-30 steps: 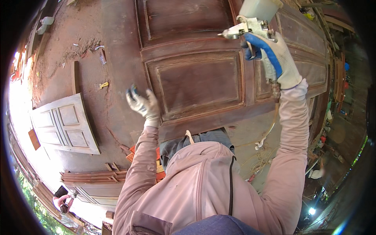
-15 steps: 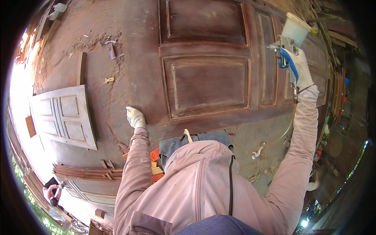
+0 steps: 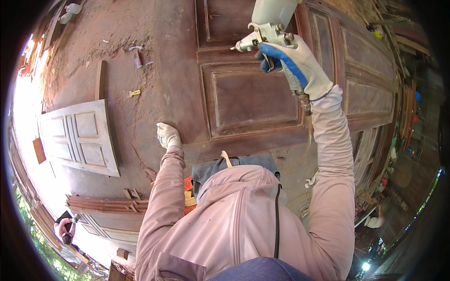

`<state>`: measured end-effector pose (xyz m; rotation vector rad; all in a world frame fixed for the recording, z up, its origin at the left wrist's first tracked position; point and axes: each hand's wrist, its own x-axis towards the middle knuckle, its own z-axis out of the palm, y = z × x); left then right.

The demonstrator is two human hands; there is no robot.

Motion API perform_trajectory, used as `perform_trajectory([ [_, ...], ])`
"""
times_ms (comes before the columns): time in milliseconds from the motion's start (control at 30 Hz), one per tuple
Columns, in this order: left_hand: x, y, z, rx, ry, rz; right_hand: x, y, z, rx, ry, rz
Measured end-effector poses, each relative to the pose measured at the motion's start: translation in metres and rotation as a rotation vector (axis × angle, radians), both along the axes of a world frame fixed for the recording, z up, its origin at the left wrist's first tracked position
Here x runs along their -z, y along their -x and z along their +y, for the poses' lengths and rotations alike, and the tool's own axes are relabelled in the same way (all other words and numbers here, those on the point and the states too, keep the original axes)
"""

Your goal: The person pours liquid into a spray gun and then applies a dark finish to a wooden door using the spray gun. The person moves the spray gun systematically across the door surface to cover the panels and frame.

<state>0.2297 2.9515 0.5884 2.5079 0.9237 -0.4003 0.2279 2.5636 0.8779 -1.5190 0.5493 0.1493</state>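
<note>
My right hand [image 3: 300, 63], in a white knit glove with a blue palm, grips a metal spray gun [image 3: 271, 35] with a translucent pale cup on top. The gun's nozzle points left, above a reddish-brown panelled door [image 3: 255, 100]. A hose hangs from the base of the gun's handle. My left hand [image 3: 168, 136], also gloved, is closed at the door's near left corner, its fingers curled at the edge and partly hidden. Dull, whitish patches show along the door's panel mouldings.
A pale panelled door [image 3: 79, 138] lies on the ground at left, near a wood strip [image 3: 101, 79] and a yellow-handled scraper [image 3: 134, 93]. Stacked brown boards [image 3: 105, 203] lie behind it. Another person [image 3: 64, 229] is at far lower left. A white object [image 3: 311, 180] lies right of my legs.
My right hand has swung left and nearer with the spray gun, from the door's right part to over its middle panels. My left hand stays at the corner, shifted slightly in view.
</note>
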Motion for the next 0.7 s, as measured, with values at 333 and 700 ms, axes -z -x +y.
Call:
perform_trajectory([
  [333, 0.009, 0.0, 0.005, 0.003, -0.007, -0.007, -0.01, 0.117, -0.057, 0.385, 0.297, 0.048],
  [700, 0.016, 0.003, 0.007, 0.035, -0.012, -0.064, 0.0, 0.172, -0.065, 0.54, 0.58, 0.18],
])
